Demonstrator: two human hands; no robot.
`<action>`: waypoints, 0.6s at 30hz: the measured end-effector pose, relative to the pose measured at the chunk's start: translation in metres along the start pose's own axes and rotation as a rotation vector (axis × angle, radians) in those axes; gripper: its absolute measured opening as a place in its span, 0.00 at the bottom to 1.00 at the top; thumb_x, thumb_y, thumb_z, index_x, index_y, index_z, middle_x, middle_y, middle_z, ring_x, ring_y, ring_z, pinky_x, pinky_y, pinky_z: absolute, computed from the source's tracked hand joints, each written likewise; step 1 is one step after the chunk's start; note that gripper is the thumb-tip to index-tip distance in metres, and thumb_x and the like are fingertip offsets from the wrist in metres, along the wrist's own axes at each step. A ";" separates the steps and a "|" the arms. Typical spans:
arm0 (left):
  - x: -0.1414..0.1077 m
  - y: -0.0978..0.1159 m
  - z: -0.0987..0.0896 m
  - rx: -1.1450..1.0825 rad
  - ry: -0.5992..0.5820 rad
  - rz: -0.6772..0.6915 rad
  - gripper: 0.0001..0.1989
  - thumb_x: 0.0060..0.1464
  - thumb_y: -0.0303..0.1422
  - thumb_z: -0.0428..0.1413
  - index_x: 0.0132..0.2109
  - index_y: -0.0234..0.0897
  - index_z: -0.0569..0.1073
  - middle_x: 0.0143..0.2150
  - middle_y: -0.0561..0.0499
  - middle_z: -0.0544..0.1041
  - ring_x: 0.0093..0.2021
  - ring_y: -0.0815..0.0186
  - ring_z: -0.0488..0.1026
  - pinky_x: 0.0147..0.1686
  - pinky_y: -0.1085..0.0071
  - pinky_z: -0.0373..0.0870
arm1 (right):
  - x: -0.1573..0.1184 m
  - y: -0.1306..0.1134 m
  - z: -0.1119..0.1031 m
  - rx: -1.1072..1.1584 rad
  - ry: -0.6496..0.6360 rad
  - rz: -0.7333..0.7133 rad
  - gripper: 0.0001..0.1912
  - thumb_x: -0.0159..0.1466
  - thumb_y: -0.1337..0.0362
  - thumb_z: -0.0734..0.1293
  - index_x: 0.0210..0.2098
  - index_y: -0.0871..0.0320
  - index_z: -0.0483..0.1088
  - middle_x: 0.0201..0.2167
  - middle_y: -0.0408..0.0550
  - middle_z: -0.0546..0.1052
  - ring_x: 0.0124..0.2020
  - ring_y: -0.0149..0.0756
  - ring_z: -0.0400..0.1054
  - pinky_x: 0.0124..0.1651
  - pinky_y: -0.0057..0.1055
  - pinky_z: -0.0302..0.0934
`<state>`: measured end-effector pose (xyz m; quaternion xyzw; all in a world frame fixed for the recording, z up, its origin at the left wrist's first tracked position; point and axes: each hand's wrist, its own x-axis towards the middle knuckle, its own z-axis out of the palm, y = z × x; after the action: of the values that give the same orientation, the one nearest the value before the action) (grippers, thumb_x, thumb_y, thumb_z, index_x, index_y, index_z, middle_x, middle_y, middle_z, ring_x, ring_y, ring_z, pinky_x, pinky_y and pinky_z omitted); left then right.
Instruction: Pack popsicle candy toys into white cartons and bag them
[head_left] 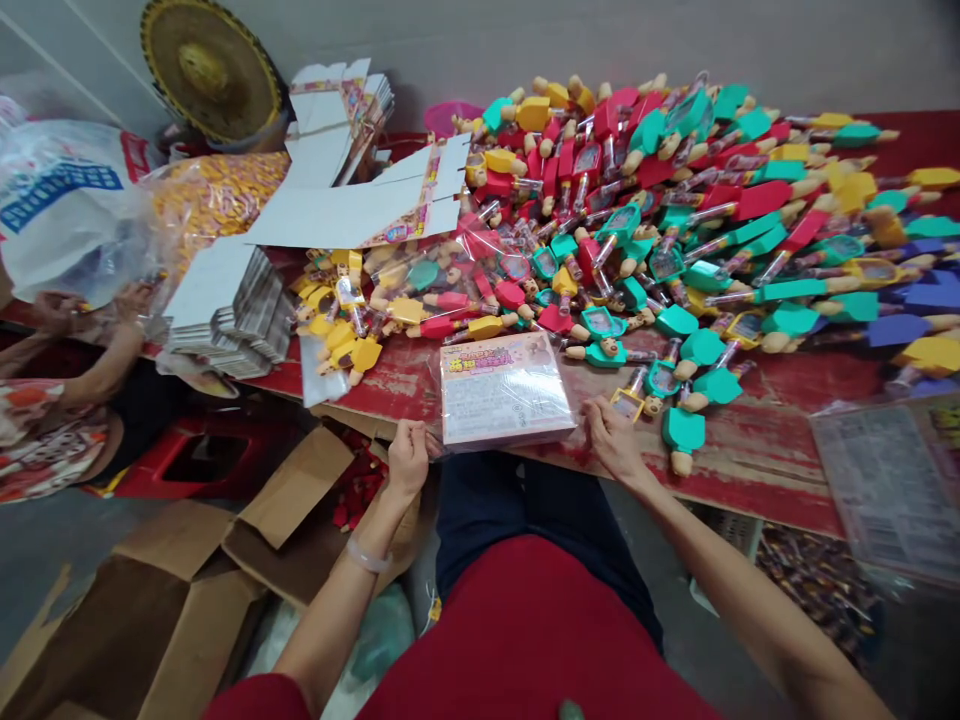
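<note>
Both my hands are at the near edge of a red-painted wooden table (750, 470). Between them is a flat square packet in clear plastic film (504, 390), with a pink-and-white printed card on top. My left hand (407, 458) pinches the film at the packet's lower left corner. My right hand (613, 442) grips its lower right corner. Just beyond the packet lies a large heap of toy-shaped candy tubes (637, 220) with teal, red, yellow and blue tops.
Flat printed cardboard blanks (229, 310) are stacked at the table's left. A co-worker's hand (82, 312) rests beside a plastic bag (67, 200). Open cardboard boxes (172, 600) stand on the floor at lower left. Another film-wrapped packet (892, 480) lies at the right edge.
</note>
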<state>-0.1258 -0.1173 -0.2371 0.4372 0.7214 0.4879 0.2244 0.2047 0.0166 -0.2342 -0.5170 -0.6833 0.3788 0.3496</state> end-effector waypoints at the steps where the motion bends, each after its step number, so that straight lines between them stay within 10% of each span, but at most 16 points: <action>1: 0.002 0.000 0.004 -0.032 -0.015 -0.065 0.21 0.68 0.53 0.46 0.35 0.42 0.63 0.17 0.57 0.72 0.20 0.66 0.73 0.29 0.70 0.70 | 0.004 0.001 0.004 0.049 -0.019 0.072 0.32 0.67 0.33 0.57 0.25 0.54 0.65 0.19 0.41 0.66 0.24 0.33 0.61 0.28 0.30 0.55; 5: 0.007 -0.010 0.022 -0.060 -0.057 -0.275 0.24 0.64 0.54 0.48 0.28 0.42 0.62 0.15 0.58 0.66 0.18 0.67 0.67 0.26 0.72 0.66 | 0.009 0.013 0.029 0.255 0.001 0.384 0.35 0.55 0.28 0.64 0.19 0.53 0.59 0.17 0.39 0.60 0.22 0.31 0.54 0.27 0.30 0.50; 11: 0.015 -0.026 0.030 0.085 -0.110 -0.333 0.12 0.58 0.41 0.58 0.41 0.37 0.72 0.38 0.45 0.82 0.39 0.58 0.79 0.46 0.62 0.73 | 0.006 0.020 0.053 0.298 0.117 0.451 0.29 0.52 0.32 0.66 0.25 0.53 0.63 0.27 0.44 0.69 0.36 0.39 0.61 0.43 0.36 0.59; 18: 0.058 0.010 0.032 -0.359 -0.179 -0.654 0.21 0.66 0.44 0.51 0.54 0.34 0.75 0.53 0.38 0.82 0.55 0.52 0.80 0.57 0.53 0.76 | 0.054 -0.025 0.064 0.486 0.069 0.577 0.23 0.61 0.40 0.66 0.32 0.55 0.67 0.30 0.47 0.75 0.38 0.42 0.70 0.45 0.40 0.66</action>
<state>-0.1278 -0.0504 -0.2355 0.1786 0.7035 0.4689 0.5034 0.1258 0.0542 -0.2377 -0.6025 -0.3877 0.5952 0.3639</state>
